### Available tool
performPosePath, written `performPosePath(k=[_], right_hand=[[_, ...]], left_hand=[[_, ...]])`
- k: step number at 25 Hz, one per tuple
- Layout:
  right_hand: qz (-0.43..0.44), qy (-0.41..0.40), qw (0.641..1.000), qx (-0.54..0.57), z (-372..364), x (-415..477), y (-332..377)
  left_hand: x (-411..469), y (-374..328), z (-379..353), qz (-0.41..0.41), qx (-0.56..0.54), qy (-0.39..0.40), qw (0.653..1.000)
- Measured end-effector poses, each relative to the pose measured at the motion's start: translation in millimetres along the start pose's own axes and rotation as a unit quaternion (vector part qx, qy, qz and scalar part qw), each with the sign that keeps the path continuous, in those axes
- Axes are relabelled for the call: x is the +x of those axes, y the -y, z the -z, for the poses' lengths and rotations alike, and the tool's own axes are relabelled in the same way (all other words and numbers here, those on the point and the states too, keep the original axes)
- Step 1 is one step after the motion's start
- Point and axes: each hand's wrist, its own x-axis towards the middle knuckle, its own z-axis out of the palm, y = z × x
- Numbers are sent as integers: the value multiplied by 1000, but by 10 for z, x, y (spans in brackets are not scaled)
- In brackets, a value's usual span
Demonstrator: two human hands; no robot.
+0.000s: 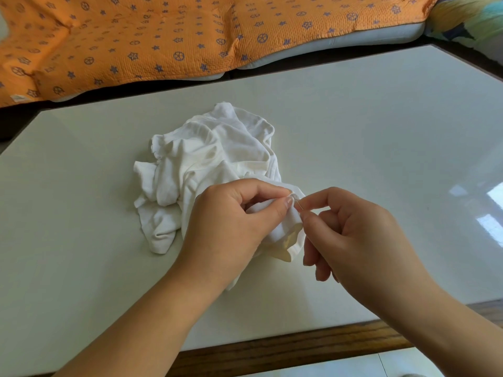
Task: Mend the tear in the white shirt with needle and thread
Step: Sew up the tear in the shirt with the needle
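A crumpled white shirt (212, 159) lies in a heap on the white table (353, 131). My left hand (231, 227) pinches a fold of the shirt's near edge between thumb and forefinger and lifts it off the table. My right hand (353, 235) pinches a thin silver needle (298, 204) between thumb and forefinger, with its tip at the pinched fold. No thread can be made out, and the tear is hidden in the fold.
The table has a wooden rim (285, 346) at its near edge and a shiny patch of window glare at the right. Behind it stands a sofa under an orange patterned quilt (163, 36), and a colourful cushion (468, 20) lies at the top right.
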Motion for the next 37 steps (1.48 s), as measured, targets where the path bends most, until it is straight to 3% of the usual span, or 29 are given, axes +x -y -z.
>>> performPosePath(k=[15, 22, 27, 31, 35, 37], right_hand=[[0, -17, 1000, 17, -24, 47, -50], [-15, 22, 991, 134, -9, 87, -33], [-33, 59, 977, 205, 5, 111, -20], [-69, 81, 980, 166, 59, 131, 3], [-30, 7, 999, 7, 62, 157, -48], [-22, -38, 999, -9, 76, 189, -77]], left_hand=[[1, 3, -18, 9, -25, 41, 999], [17, -5, -17, 17, -51, 40, 998], [23, 51, -13, -37, 30, 56, 997], [38, 59, 6, -20, 39, 84, 996], [47, 91, 6, 3, 87, 102, 991], [47, 71, 17, 9, 78, 103, 992]])
